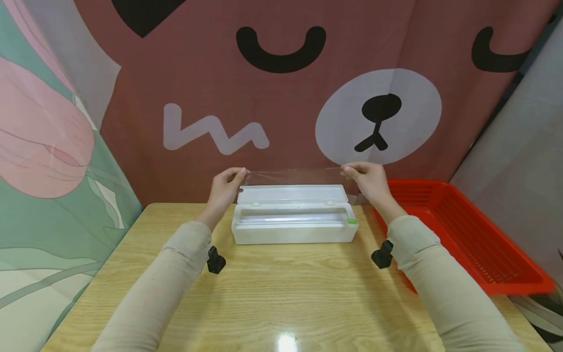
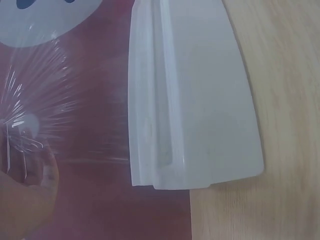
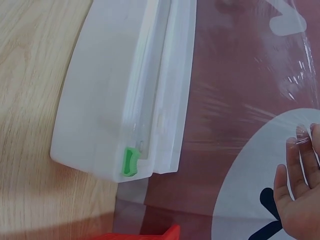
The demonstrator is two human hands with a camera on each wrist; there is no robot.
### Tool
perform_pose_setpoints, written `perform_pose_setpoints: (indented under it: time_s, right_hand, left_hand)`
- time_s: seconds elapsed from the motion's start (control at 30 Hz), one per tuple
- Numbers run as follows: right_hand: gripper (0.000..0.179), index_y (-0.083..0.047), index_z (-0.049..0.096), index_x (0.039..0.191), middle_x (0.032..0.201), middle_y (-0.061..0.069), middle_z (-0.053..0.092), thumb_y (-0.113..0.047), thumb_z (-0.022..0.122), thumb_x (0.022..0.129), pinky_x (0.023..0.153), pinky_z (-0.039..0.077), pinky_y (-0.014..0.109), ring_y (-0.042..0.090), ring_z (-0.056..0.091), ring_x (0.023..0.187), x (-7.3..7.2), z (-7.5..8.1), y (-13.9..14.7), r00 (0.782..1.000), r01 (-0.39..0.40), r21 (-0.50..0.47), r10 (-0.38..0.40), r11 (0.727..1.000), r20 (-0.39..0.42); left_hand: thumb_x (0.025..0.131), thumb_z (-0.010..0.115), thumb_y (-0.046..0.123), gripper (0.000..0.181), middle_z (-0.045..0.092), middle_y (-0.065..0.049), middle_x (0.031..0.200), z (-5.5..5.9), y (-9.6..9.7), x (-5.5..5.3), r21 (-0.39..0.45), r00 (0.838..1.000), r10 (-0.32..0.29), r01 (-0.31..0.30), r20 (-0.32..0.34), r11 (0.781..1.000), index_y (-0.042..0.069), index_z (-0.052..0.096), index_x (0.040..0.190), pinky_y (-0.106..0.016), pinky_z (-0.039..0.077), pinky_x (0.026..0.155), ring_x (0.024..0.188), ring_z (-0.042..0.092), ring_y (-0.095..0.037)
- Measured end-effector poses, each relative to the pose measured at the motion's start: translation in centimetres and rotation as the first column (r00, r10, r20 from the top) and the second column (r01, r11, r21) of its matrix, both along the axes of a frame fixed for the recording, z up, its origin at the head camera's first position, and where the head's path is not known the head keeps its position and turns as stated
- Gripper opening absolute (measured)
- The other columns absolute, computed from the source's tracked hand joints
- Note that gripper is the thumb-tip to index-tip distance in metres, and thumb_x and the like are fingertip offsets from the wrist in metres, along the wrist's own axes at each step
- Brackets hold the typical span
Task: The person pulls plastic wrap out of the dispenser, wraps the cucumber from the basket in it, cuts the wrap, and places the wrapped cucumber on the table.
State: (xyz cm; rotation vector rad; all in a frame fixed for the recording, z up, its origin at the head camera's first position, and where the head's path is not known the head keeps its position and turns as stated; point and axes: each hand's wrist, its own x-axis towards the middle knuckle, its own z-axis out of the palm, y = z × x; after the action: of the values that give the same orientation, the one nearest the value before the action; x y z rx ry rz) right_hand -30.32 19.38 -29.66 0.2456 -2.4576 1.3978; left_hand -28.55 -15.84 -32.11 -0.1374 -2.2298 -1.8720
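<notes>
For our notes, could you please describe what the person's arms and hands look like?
The left sleeve and right sleeve are long, plain and beige, slightly creased. Small black angular devices sit at both wrists. The fingers are ungloved; no cables show.

I hold glossy plastic film (image 2: 42, 82). The box (image 1: 293, 235) looks smooth plastic, the table (image 1: 281, 283) shiny wood, my sleeves (image 1: 160, 278) matt cloth.

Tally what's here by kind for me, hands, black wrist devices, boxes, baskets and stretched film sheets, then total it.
Left hand and right hand: 2
Black wrist devices: 2
White box: 1
Red basket: 1
Stretched film sheet: 1
Total: 7
</notes>
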Motion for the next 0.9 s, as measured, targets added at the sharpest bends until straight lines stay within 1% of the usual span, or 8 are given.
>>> perform_pose_setpoints:
  time_s: [0.1,0.2,0.3,0.37,0.57,0.73,0.83,0.9]
  right_hand:
    - [0.029,-0.002,0.072,0.115,0.108,0.017,0.071,-0.025,0.063,0.099,0.077,0.050,0.025,0.025,0.061,0.093,0.0,0.2,0.0,1.000,0.012,-0.013,-0.012,1.000,0.007]
    - [0.029,-0.004,0.072,0.117,0.109,0.016,0.071,-0.025,0.063,0.099,0.080,0.051,0.027,0.024,0.062,0.095,0.0,0.4,-0.1,0.999,0.027,-0.032,-0.026,0.999,0.018]
    - [0.030,-0.005,0.071,0.119,0.111,0.016,0.070,-0.025,0.062,0.099,0.086,0.052,0.032,0.024,0.062,0.098,0.0,0.6,-0.2,0.999,0.037,-0.058,-0.036,0.998,0.023]
    - [0.031,-0.005,0.071,0.120,0.113,0.016,0.070,-0.025,0.062,0.099,0.090,0.052,0.036,0.025,0.063,0.101,0.0,0.7,-0.3,0.999,0.040,-0.072,-0.038,0.997,0.024]
    - [0.030,-0.005,0.071,0.121,0.113,0.015,0.070,-0.024,0.061,0.100,0.096,0.050,0.040,0.024,0.061,0.102,-0.1,0.7,-0.5,0.999,0.051,-0.105,-0.051,0.993,0.006]
    - [0.029,-0.005,0.071,0.119,0.111,0.015,0.069,-0.024,0.061,0.100,0.096,0.049,0.038,0.021,0.060,0.101,0.0,0.8,-0.7,0.998,0.062,-0.114,-0.064,0.992,-0.019]
    - [0.028,-0.005,0.072,0.119,0.110,0.014,0.070,-0.023,0.061,0.100,0.096,0.050,0.036,0.020,0.060,0.099,0.1,0.9,-0.8,0.997,0.069,-0.117,-0.073,0.991,-0.029]
    - [0.028,-0.005,0.072,0.118,0.109,0.014,0.070,-0.023,0.062,0.099,0.095,0.050,0.035,0.019,0.060,0.098,0.1,1.1,-0.8,0.997,0.069,-0.120,-0.074,0.990,-0.038]
  left_hand:
    - [0.102,0.056,0.033,0.037,0.065,-0.019,0.117,0.2,0.1,-0.1,0.012,1.000,0.006,-0.006,-0.002,1.000,0.002,0.066,0.119,-0.023,0.052,0.075,0.109,0.061,-0.035]
    - [0.102,0.057,0.031,0.036,0.067,-0.017,0.112,0.3,0.2,-0.2,0.025,1.000,0.019,-0.019,-0.021,1.000,0.000,0.066,0.118,-0.022,0.051,0.073,0.095,0.065,-0.023]
    - [0.102,0.057,0.029,0.036,0.068,-0.014,0.104,0.6,0.4,-0.3,0.042,0.998,0.032,-0.030,-0.046,0.999,-0.003,0.067,0.116,-0.020,0.049,0.069,0.080,0.060,-0.011]
    - [0.102,0.058,0.028,0.035,0.068,-0.013,0.101,0.9,0.5,-0.2,0.060,0.998,0.035,-0.032,-0.053,0.998,-0.003,0.067,0.114,-0.020,0.048,0.067,0.076,0.058,-0.009]
    - [0.101,0.057,0.030,0.036,0.067,-0.015,0.106,1.3,0.5,-0.2,0.064,0.999,0.037,-0.034,-0.038,0.997,-0.001,0.067,0.116,-0.020,0.050,0.070,0.081,0.061,-0.010]
    - [0.101,0.057,0.030,0.037,0.066,-0.019,0.112,1.5,0.5,-0.2,0.063,0.999,0.048,-0.046,-0.026,0.997,0.000,0.066,0.119,-0.022,0.052,0.075,0.084,0.063,-0.010]
    - [0.101,0.057,0.030,0.037,0.065,-0.023,0.116,1.6,0.5,-0.3,0.061,0.998,0.058,-0.056,-0.027,0.997,0.000,0.067,0.119,-0.024,0.053,0.076,0.082,0.063,-0.009]
    - [0.101,0.057,0.030,0.037,0.065,-0.023,0.116,1.6,0.5,-0.4,0.052,0.997,0.067,-0.065,-0.031,0.996,0.000,0.068,0.119,-0.024,0.054,0.076,0.081,0.063,-0.008]
